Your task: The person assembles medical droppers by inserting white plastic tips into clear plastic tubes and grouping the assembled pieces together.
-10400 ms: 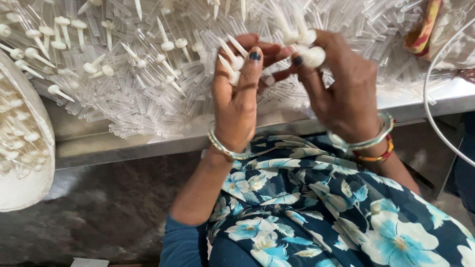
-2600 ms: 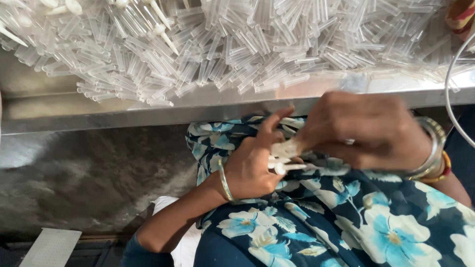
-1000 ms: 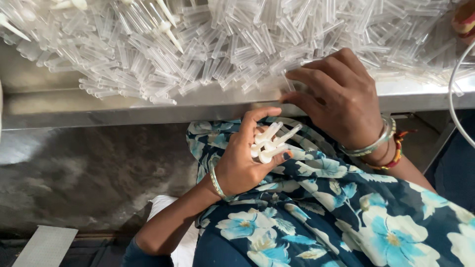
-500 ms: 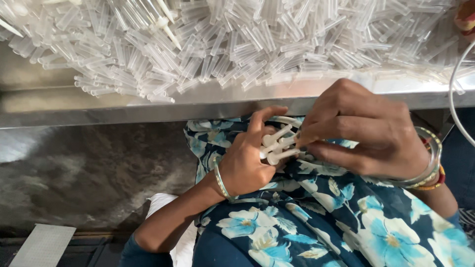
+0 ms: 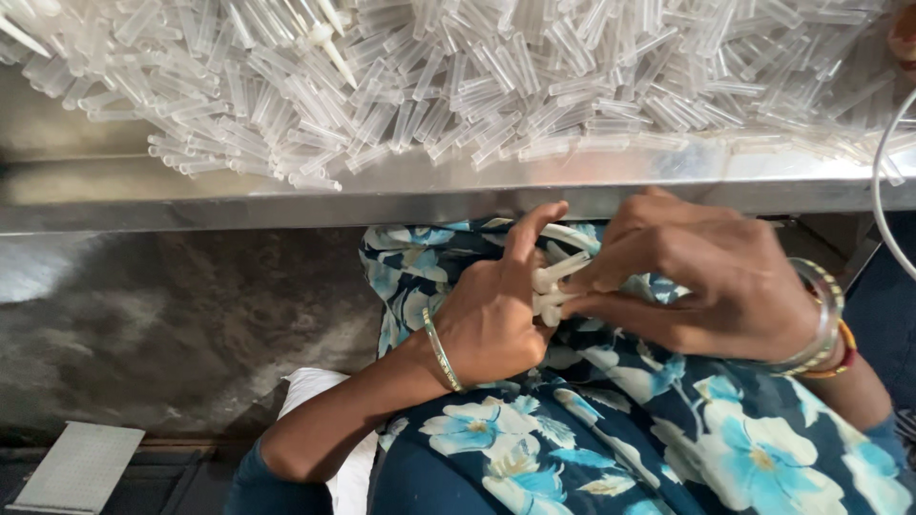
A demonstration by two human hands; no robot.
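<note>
Steel bench: a brushed stainless steel work surface point(image 5: 286, 195) runs across the upper half of the frame.
Tube heap: a loose pile of clear plastic tubes point(image 5: 534, 86) covers the bench top, edge to edge.
Printed fabric: a dark blue cloth with pale blue and white flowers point(image 5: 668, 429) fills the lower right, over the person's lap.
Right hand point(image 5: 706, 286): centre right of the frame, fingers curled and pinching one white piece; a second ago it reached up to the heap's edge, now it is back at the lap, so a fresh piece has joined the bunch.
Left hand point(image 5: 491, 319): centre of the frame, closed round the bunch, forefinger raised; a thin metal bangle point(image 5: 441, 355) is at its wrist.
White pieces: a small bunch of white plastic stemmed parts point(image 5: 555, 286) sits between the two hands, just below the bench edge.
Right wrist bangles: silver and red-and-gold bands point(image 5: 822, 329), at the right edge.
</note>
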